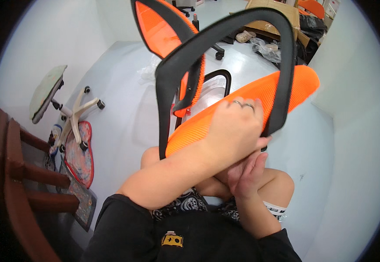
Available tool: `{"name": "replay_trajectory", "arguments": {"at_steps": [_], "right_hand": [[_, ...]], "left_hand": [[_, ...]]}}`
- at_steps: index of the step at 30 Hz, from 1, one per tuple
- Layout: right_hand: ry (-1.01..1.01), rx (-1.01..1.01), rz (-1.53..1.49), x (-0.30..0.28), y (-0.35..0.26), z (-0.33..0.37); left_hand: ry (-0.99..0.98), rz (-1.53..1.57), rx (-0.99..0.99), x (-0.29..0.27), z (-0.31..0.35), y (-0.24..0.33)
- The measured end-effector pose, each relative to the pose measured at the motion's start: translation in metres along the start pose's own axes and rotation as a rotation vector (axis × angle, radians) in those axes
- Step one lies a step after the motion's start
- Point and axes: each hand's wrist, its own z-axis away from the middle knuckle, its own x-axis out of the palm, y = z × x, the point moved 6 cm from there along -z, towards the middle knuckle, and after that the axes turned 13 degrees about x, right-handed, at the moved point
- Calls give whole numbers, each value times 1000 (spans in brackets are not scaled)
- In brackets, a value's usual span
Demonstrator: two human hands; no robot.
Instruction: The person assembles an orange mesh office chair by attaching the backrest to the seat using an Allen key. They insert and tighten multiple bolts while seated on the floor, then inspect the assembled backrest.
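An office chair with an orange ribbed seat (190, 134) lies tipped in front of my crossed legs. A black loop armrest (225, 27) rises over the seat, and the orange mesh backrest (157, 32) with its black frame stands beyond it. My left hand (239, 124), with rings on a finger, is closed in a fist against the seat beside the armrest's lower end. Just below it, my right hand (247, 174) has its fingers bent near the seat's edge, close to my left hand. What either hand grips is hidden.
A white-based swivel chair (74, 115) stands at the left by a brown wooden rack (24, 170) and a red-edged patterned mat (78, 153). At the back are a cardboard box (270, 24), clear plastic bags (266, 49) and another chair's caster (219, 56). A white wall (360, 78) rises at right.
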Motion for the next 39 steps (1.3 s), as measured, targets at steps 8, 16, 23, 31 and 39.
{"name": "replay_trajectory", "arguments": {"at_steps": [8,16,23,31,39], "right_hand": [[56,-150,-202,-35,4,30],[-161,-313,-365,-67,10,38],[-26,-224,-292,-99,15,31],[65,-174,-256,-126,18,31],[106,-152,-262,-147,24,26]], "left_hand": [[-59,58,-53,32,14,52],[-182,119,-68,70,16,92],[-338,99,-34,91,7,109],[-351,10,-55,112,4,129],[-143,252,266,110,28,154]]}}
